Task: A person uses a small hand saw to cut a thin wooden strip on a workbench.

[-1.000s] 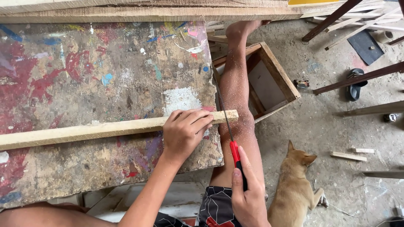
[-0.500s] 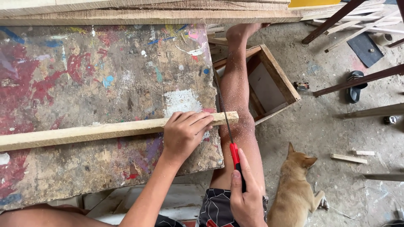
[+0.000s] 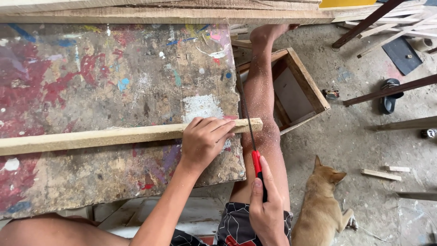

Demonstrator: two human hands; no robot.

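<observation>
A long pale wooden strip (image 3: 104, 135) lies across a paint-stained work table (image 3: 91, 77), its right end sticking out just past the table edge. My left hand (image 3: 205, 139) presses down on the strip near that end. My right hand (image 3: 266, 209) grips the red-and-black handle of a hand saw (image 3: 249, 132). The thin blade crosses the strip's overhanging end. My sawdust-covered leg (image 3: 261, 95) stretches out below the saw, foot resting on a wooden crate.
An open wooden crate (image 3: 300, 89) stands on the concrete floor right of the table. A tan dog (image 3: 321, 209) lies by my leg. Planks (image 3: 182, 16) lie along the table's far edge. A sandal (image 3: 390, 93), wood offcuts (image 3: 380, 174) and dark sticks (image 3: 387, 91) scatter the floor.
The saw blade has slid forward through the strip's end and my right hand has moved a little with it. My left hand stays pressed on the strip.
</observation>
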